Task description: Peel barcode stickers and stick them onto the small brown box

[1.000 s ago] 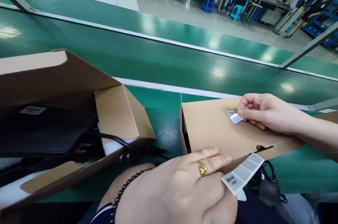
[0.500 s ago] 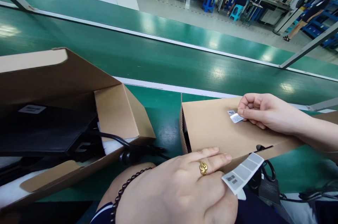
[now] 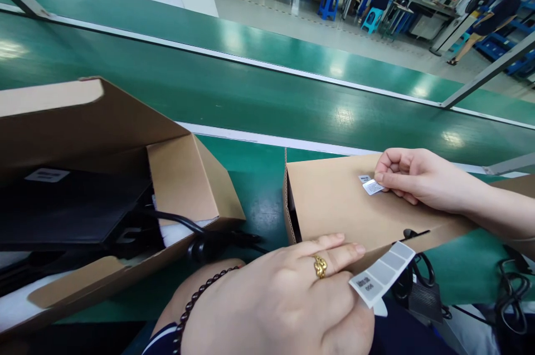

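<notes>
Hands (image 3: 276, 293) hold label strip (image 3: 382, 274) (L, long axis fwd-R), sm. label (image 3: 371, 186) (R).

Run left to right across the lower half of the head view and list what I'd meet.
Black device in the open cardboard box → left hand on a second cardboard box → right hand pinching a small label → coiled black cable.

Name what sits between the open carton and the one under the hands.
In the head view: green work surface, plus black cable running out of the open carton into the gap.
</notes>
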A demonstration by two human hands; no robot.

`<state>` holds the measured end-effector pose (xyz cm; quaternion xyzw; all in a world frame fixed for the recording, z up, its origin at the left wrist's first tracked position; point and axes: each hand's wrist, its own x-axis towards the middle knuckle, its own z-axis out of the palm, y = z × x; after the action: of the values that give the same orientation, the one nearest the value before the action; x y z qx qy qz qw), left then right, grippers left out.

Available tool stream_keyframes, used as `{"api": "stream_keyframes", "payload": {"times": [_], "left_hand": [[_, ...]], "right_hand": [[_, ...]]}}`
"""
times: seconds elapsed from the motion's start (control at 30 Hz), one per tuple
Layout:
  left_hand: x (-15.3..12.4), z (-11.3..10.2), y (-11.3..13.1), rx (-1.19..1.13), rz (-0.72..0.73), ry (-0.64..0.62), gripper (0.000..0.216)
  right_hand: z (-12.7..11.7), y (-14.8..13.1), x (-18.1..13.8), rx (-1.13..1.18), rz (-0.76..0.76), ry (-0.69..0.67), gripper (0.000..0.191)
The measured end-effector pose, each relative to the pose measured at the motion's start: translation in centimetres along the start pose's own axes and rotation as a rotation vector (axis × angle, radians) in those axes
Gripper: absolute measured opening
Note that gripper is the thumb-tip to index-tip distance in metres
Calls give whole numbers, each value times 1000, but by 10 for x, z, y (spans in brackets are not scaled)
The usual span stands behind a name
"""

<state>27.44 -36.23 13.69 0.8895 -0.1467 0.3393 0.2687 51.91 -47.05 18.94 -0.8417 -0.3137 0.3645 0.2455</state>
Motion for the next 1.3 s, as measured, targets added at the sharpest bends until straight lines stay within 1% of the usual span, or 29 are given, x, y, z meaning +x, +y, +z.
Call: {"api": "stream_keyframes", "payload": {"times": [0.13,0.27,0.4,0.5,0.73,0.9,1.07,1.3], "left_hand": [[0,-1,0,12,29,-26,27],[1,0,0,-2,22,-15,32],[3,1,0,12,26,-14,29],[3,0,0,1,19,-11,32],[-1,0,1,-26,12,-25,34],[-2,-1,1,-7,23,-43,33],[0,-2,0,-12,15,-53,34],[-3,0,-1,-8,51,-64,36]], "right_hand": [[0,2,1,-1,-20,-8,35],[0,5,2,-9,-23,-10,33],[0,6,2,-27,-27,-9,29],[0,5,2,-40,-28,-11,28],[0,4,1,-37,-22,-12,28],[1,4,2,-87,-34,-7,25],[0,1,2,-248,-114,19,16],[5,-7,5,-649,-248,28,11]]}}
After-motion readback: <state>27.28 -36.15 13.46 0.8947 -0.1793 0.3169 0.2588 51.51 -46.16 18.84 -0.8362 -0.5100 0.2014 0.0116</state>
